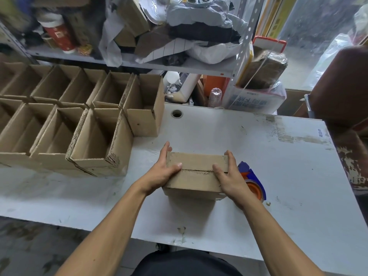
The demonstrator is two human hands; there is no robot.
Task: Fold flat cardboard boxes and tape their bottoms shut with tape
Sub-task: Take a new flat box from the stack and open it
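White bench [258, 148] fills scene. Far left: rows of finished boxes [79, 124], open tops up, likely parked clear of work spot. Near centre: cardboard box [196, 176] standing bottom-up, two flaps meeting at seam, presumably held flat for taping. Tape dispenser [253, 181] just right of box, within easy reach. Left hand [162, 172] clasps left end, right hand [229, 176] right end; fingers curled round edges, thumbs pressing flaps beside seam.
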